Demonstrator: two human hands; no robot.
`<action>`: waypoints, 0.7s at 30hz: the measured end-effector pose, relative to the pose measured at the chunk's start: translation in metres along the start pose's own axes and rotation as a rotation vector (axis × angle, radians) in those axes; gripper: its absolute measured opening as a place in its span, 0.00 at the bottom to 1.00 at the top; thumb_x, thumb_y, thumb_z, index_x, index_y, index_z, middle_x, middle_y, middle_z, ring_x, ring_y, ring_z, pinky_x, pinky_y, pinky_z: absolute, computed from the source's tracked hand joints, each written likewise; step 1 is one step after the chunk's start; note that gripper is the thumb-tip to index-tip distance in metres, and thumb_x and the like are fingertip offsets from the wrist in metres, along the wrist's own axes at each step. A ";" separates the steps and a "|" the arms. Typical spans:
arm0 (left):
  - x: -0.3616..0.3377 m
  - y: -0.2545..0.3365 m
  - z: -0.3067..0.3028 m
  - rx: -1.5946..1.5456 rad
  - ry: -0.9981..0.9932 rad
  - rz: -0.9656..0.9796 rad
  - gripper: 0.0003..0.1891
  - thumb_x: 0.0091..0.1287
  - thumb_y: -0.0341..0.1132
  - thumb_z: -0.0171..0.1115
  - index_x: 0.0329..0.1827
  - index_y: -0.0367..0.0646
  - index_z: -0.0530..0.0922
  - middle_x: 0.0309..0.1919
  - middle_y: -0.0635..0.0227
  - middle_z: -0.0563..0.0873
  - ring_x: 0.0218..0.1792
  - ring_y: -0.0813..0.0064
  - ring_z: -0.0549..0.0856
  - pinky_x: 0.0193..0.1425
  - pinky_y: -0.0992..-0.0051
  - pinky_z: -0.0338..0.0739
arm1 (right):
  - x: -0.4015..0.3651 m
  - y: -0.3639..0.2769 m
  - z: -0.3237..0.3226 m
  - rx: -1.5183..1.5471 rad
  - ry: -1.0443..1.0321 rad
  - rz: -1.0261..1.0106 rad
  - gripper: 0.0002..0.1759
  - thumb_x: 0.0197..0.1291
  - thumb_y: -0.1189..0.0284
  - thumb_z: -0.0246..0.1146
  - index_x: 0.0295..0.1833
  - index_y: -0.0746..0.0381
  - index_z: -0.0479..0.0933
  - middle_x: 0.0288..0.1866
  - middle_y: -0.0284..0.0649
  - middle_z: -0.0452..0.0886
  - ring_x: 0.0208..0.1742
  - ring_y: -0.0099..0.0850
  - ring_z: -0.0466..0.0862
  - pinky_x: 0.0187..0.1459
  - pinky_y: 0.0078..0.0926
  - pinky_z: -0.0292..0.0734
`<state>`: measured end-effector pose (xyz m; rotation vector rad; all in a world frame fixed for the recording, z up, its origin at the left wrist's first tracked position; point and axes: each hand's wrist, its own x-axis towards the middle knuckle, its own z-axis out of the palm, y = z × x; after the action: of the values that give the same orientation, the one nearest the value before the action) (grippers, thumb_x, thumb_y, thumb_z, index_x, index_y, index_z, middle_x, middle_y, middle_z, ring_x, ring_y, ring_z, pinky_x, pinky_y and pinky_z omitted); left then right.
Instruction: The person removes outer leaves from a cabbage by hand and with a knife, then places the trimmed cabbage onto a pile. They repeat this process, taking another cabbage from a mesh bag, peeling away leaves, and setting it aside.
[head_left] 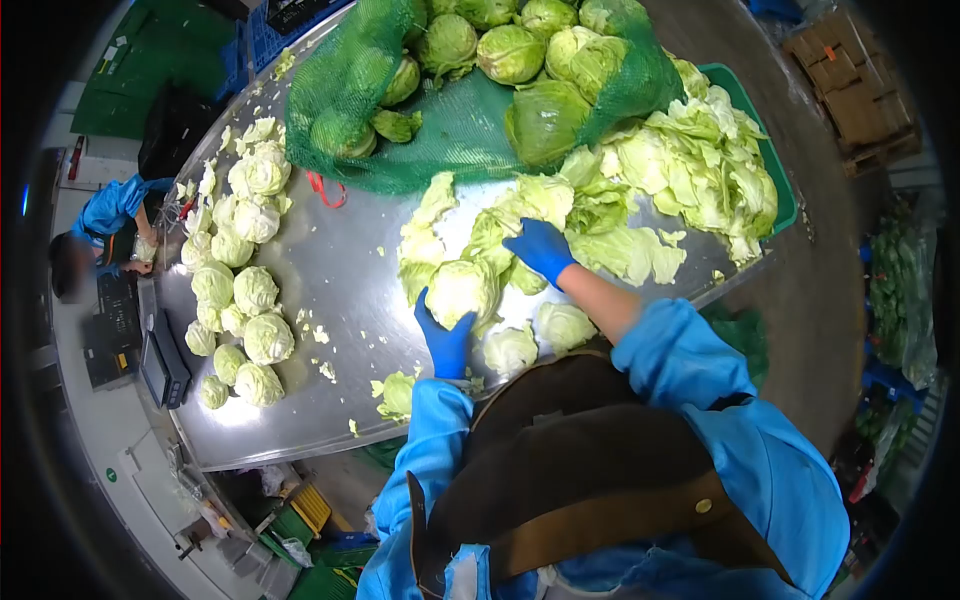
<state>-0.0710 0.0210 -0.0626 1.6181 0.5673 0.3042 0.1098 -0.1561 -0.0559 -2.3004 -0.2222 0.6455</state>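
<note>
My left hand [446, 340], in a blue glove, is wrapped around the near side of a pale green cabbage [463, 290] on the metal table. The gloved right hand [541, 250] lies on loose cabbage leaves [545, 200] just beyond that cabbage, its visible fingers apart. Its fingertips are partly lost among the leaves. Close to my body are a smaller pale cabbage piece [510, 350] and another piece [565, 326].
A green mesh sack [440, 150] with several cabbages lies at the back. Leaves are heaped by a green crate [783, 185] at right. Several trimmed cabbages [268, 338] stand on the metal table [350, 270] at left. Another person [105, 220] works at the far left.
</note>
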 end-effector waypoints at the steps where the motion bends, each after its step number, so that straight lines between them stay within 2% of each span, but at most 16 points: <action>1: 0.001 -0.010 -0.004 0.040 0.028 0.022 0.52 0.43 0.28 0.80 0.73 0.41 0.57 0.65 0.57 0.67 0.65 0.61 0.70 0.70 0.64 0.69 | -0.012 -0.011 -0.009 0.006 -0.019 -0.026 0.40 0.54 0.47 0.66 0.63 0.66 0.73 0.56 0.58 0.80 0.52 0.52 0.83 0.51 0.45 0.78; 4: -0.006 0.019 0.012 -0.047 0.070 -0.039 0.53 0.42 0.27 0.81 0.73 0.41 0.57 0.65 0.58 0.66 0.66 0.62 0.69 0.70 0.64 0.67 | -0.061 -0.061 -0.030 -0.046 0.210 -0.125 0.47 0.49 0.41 0.69 0.65 0.65 0.71 0.53 0.55 0.82 0.48 0.50 0.84 0.50 0.42 0.79; 5: -0.007 0.029 0.019 -0.082 0.081 -0.055 0.53 0.42 0.27 0.81 0.73 0.40 0.57 0.65 0.58 0.66 0.66 0.62 0.69 0.70 0.64 0.67 | -0.071 -0.068 -0.026 0.002 0.124 -0.104 0.50 0.49 0.38 0.68 0.68 0.63 0.69 0.58 0.54 0.80 0.51 0.49 0.83 0.52 0.41 0.78; 7: -0.006 0.047 0.026 -0.103 0.081 -0.035 0.54 0.42 0.28 0.81 0.73 0.41 0.57 0.66 0.58 0.66 0.66 0.63 0.69 0.71 0.65 0.67 | -0.078 -0.065 -0.008 0.012 0.086 -0.188 0.47 0.49 0.40 0.69 0.66 0.62 0.71 0.56 0.51 0.80 0.52 0.47 0.83 0.52 0.40 0.78; 8: -0.006 0.063 0.029 -0.142 0.086 -0.035 0.54 0.41 0.27 0.81 0.74 0.42 0.57 0.66 0.58 0.66 0.67 0.63 0.68 0.71 0.65 0.67 | -0.080 -0.065 -0.010 0.110 0.062 -0.127 0.41 0.51 0.46 0.72 0.62 0.62 0.73 0.46 0.48 0.82 0.47 0.41 0.83 0.50 0.37 0.77; 11: 0.002 0.068 0.016 -0.148 0.053 0.024 0.53 0.43 0.29 0.79 0.75 0.43 0.57 0.67 0.60 0.66 0.68 0.63 0.68 0.72 0.65 0.65 | -0.070 -0.065 -0.026 0.419 -0.008 -0.244 0.31 0.52 0.56 0.74 0.56 0.62 0.74 0.38 0.42 0.79 0.39 0.32 0.79 0.45 0.32 0.75; 12: 0.005 0.072 0.011 -0.183 0.039 0.019 0.52 0.44 0.29 0.78 0.75 0.43 0.57 0.67 0.60 0.66 0.68 0.62 0.68 0.73 0.64 0.65 | -0.067 -0.065 -0.033 0.463 -0.065 -0.246 0.22 0.53 0.66 0.71 0.51 0.62 0.76 0.33 0.38 0.76 0.34 0.26 0.75 0.41 0.27 0.74; 13: 0.008 0.075 0.009 -0.221 0.023 0.018 0.51 0.45 0.29 0.77 0.75 0.43 0.57 0.67 0.61 0.66 0.68 0.62 0.68 0.73 0.64 0.64 | -0.066 -0.066 -0.041 0.484 -0.015 -0.264 0.17 0.53 0.71 0.68 0.49 0.61 0.77 0.28 0.34 0.74 0.29 0.25 0.73 0.37 0.25 0.74; 14: 0.009 0.071 0.008 -0.317 0.062 -0.004 0.49 0.47 0.28 0.71 0.75 0.43 0.56 0.69 0.61 0.66 0.69 0.62 0.67 0.74 0.63 0.63 | -0.064 -0.058 -0.042 0.490 0.010 -0.262 0.16 0.53 0.72 0.67 0.48 0.61 0.78 0.27 0.35 0.74 0.29 0.25 0.74 0.37 0.25 0.74; 15: 0.013 0.074 0.005 -0.431 0.028 -0.021 0.49 0.48 0.33 0.73 0.75 0.44 0.57 0.69 0.61 0.66 0.70 0.63 0.67 0.74 0.62 0.63 | -0.061 -0.046 -0.042 0.494 0.035 -0.260 0.15 0.53 0.73 0.66 0.48 0.61 0.79 0.25 0.35 0.75 0.28 0.24 0.75 0.36 0.25 0.74; 17: 0.018 0.082 -0.001 -0.661 -0.036 -0.063 0.49 0.51 0.41 0.76 0.75 0.46 0.58 0.69 0.62 0.67 0.70 0.63 0.68 0.73 0.61 0.65 | -0.050 -0.013 -0.037 0.303 0.208 -0.249 0.16 0.52 0.73 0.66 0.49 0.61 0.79 0.26 0.35 0.78 0.28 0.24 0.77 0.37 0.25 0.75; 18: 0.023 0.095 -0.001 -0.553 -0.064 -0.002 0.49 0.51 0.43 0.77 0.75 0.45 0.58 0.69 0.61 0.68 0.70 0.62 0.68 0.73 0.60 0.66 | -0.053 -0.017 -0.049 0.179 0.091 -0.088 0.22 0.52 0.69 0.70 0.54 0.60 0.79 0.36 0.37 0.83 0.33 0.27 0.81 0.39 0.25 0.76; 21: 0.038 0.088 -0.020 -0.180 -0.238 0.178 0.55 0.45 0.45 0.81 0.75 0.45 0.57 0.69 0.60 0.69 0.69 0.61 0.70 0.74 0.58 0.66 | -0.074 -0.065 -0.062 0.450 0.173 -0.321 0.29 0.51 0.61 0.75 0.59 0.58 0.77 0.48 0.38 0.82 0.40 0.29 0.82 0.41 0.25 0.77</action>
<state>-0.0335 0.0544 0.0217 1.5062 0.2088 0.2809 0.0793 -0.1718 0.0556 -1.8218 -0.3196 0.2929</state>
